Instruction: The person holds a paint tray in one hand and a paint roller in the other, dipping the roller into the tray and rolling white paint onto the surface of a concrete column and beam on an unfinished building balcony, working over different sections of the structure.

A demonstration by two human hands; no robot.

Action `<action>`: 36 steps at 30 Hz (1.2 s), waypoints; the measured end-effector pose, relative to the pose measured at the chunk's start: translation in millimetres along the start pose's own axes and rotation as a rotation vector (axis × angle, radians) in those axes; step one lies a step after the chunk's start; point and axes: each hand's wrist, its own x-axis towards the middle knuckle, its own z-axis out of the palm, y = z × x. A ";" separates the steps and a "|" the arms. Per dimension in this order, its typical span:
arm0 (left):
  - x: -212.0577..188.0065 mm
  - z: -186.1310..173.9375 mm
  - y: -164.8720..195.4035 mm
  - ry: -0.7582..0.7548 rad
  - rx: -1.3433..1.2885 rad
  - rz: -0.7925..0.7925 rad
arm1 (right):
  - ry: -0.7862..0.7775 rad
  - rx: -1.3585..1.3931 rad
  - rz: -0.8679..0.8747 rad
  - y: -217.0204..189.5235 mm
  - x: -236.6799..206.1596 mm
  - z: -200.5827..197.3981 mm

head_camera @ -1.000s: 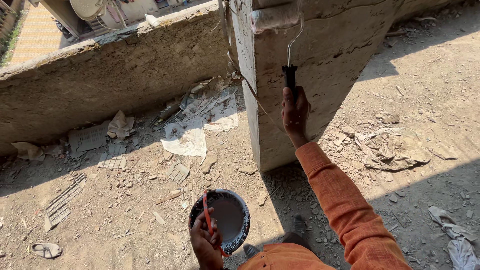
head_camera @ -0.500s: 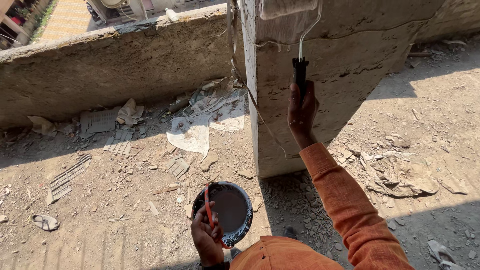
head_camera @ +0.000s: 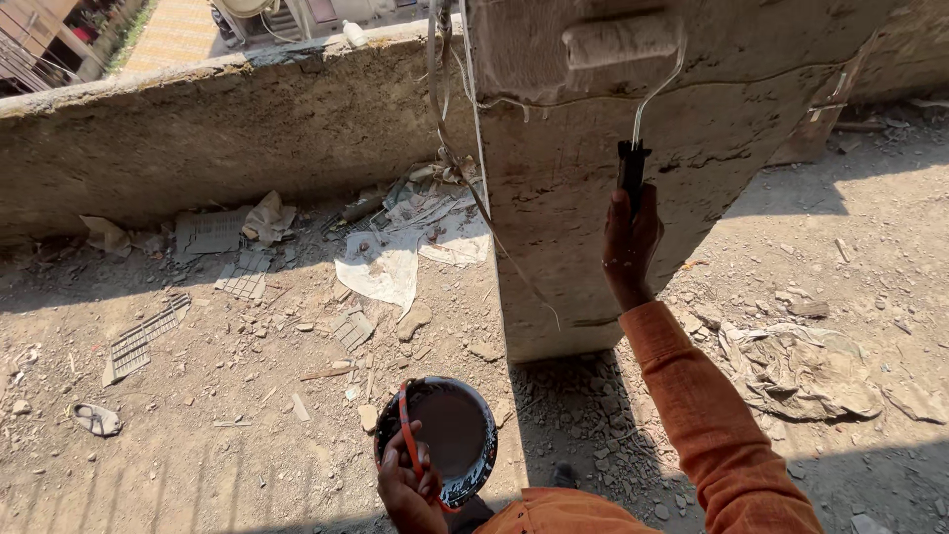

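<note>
We find the concrete column [head_camera: 633, 198] blocking twelve o'clock; rubble [head_camera: 395, 247] lies at ten o'clock, bare ground [head_camera: 198, 455] open at eight.

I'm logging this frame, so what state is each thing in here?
Paint roller: raised, pressed flat against the column.
Column: upright, rough grey surface.
Bucket: upright, open, interior dark.
Right hand: closed on the roller handle.
Left hand: gripping the bucket's orange handle.
</note>
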 end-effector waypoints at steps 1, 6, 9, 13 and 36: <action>-2.2 -3.5 -1.5 0.016 0.021 -0.009 | -0.025 0.024 0.000 -8.2 14.5 1.5; -2.0 -3.4 -12.4 -0.017 0.038 0.016 | -0.088 0.249 -0.080 -66.9 94.4 11.8; 0.4 5.8 -14.9 -0.031 0.031 -0.013 | -0.108 0.302 -0.124 -92.1 127.5 8.6; 0.7 13.3 -9.8 -0.023 0.067 -0.010 | -0.110 0.209 -0.057 -88.8 113.2 1.4; -13.0 30.7 -23.3 -0.074 0.106 -0.064 | -0.070 0.257 0.034 -62.7 80.7 -15.0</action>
